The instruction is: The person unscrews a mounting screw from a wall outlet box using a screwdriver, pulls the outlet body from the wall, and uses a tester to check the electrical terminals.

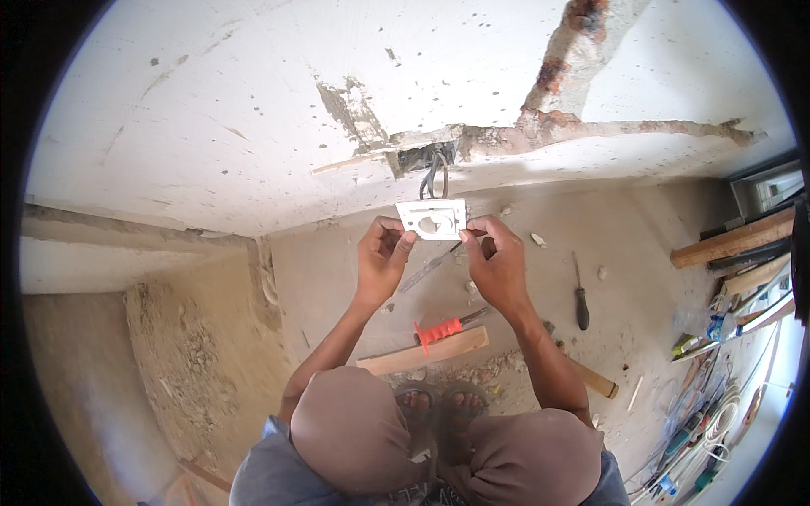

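Both hands hold a white electrical socket frame (456, 211) by its lower corners, in front of the wall. My left hand (381, 263) pinches the left corner between thumb and fingers. On the right corner, my right hand (498, 263) has a similar pinch. Dark electrical wires (433, 175) run from behind the frame up to a recessed box (415, 158) in the wall. The back of the frame and the wire ends are hidden.
Below my hands lie a chisel with a red grip (439, 331) and a wooden block (430, 352). A black-handled screwdriver (582, 310) rests to the right. Broken channels (523, 137) cross the white wall. Coiled white cable (721, 417), planks (734, 238) and tools crowd the far right.
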Demonstrator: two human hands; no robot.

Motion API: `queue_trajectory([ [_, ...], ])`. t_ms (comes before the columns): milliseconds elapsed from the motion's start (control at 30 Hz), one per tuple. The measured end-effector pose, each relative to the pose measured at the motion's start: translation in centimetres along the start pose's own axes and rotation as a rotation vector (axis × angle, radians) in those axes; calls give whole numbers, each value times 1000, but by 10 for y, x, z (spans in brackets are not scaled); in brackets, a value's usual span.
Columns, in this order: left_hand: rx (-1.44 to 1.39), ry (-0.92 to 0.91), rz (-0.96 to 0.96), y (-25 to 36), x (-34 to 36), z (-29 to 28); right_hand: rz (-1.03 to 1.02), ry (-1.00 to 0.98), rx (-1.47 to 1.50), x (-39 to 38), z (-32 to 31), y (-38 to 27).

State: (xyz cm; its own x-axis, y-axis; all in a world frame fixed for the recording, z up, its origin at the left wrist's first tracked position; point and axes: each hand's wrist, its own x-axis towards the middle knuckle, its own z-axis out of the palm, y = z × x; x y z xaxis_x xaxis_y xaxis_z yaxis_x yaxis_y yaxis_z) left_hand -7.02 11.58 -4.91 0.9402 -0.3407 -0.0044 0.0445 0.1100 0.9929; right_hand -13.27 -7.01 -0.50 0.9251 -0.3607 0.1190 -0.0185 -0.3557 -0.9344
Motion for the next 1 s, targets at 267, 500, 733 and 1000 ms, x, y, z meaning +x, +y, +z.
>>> queue_trajectory([
  [267,84,-11,66,13,0,1,-67,-52,29,5,-8,0],
  [500,246,20,180,21,12,4,-215,-64,-55,12,-9,-5],
  [733,168,-65,119,30,14,0,-119,-77,-168,21,-8,-15],
  [1000,109,-152,-137,42,20,-9,39,-189,-29,24,-8,1],
])
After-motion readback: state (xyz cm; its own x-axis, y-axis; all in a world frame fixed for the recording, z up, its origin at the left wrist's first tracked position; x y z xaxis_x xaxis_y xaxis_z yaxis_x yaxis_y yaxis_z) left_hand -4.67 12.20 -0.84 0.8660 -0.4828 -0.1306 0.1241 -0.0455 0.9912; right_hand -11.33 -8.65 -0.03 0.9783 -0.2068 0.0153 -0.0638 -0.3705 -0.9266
